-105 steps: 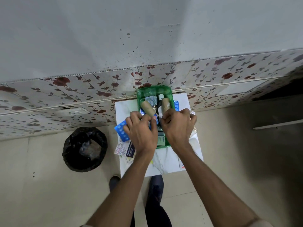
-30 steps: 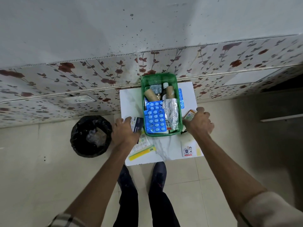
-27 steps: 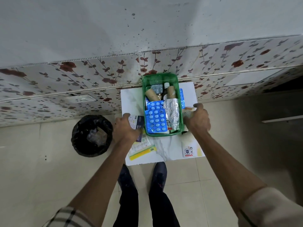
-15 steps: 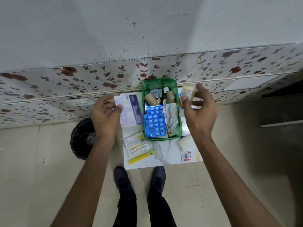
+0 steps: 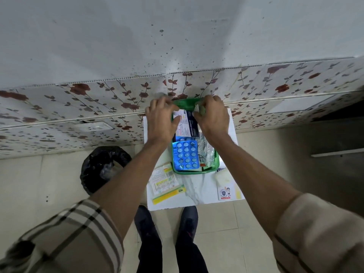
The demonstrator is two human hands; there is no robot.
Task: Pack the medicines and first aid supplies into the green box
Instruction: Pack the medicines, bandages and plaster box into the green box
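Carton (image 5: pixel 186 123): over green box's (image 5: pixel 215 165) far end, in left grip (image 5: pixel 161 120).
Right grip (image 5: pixel 212 117): I see it closed on a blurred packet (image 5: pixel 199 109), beside carton.

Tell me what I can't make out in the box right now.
Head view only:
- Far end of the green box: covered by both hands and the white-and-navy carton.
- Item in the right hand: hidden by its fingers, blurred.
- Carton print: too small.

left hand (image 5: pixel 160 120) fingers curled | right hand (image 5: pixel 213 117) fingers curled | arms outstretched
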